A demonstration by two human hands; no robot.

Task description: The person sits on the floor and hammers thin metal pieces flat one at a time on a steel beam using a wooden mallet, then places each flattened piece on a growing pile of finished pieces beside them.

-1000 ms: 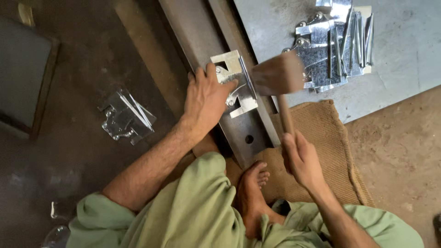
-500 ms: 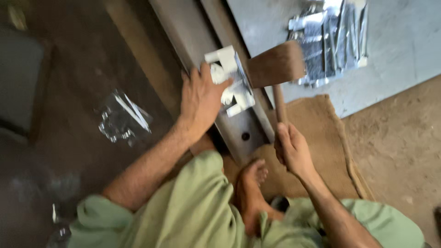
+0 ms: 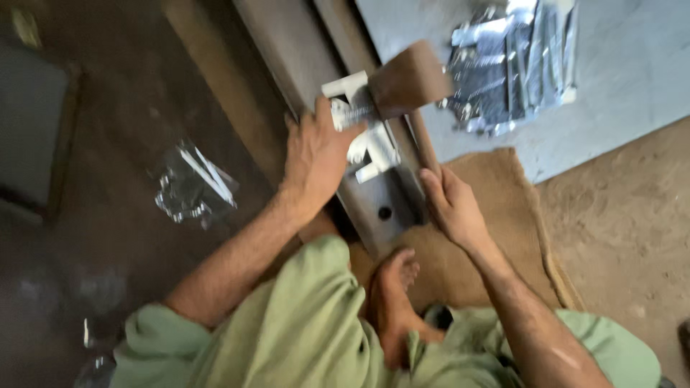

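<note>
Pressing left hand (image 3: 316, 162) on bracket (image 3: 363, 133); right hand (image 3: 453, 208) gripping mallet (image 3: 410, 79).

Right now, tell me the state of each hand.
Left hand: spread flat, pressing the bent shiny metal bracket onto the grey steel beam.
Right hand: closed around the wooden mallet handle.

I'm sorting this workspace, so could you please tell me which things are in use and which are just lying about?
In use: left hand on bent metal piece; right hand with wooden mallet; steel beam.
Lying about: shiny metal pile; metal pieces on floor; burlap mat.
</note>
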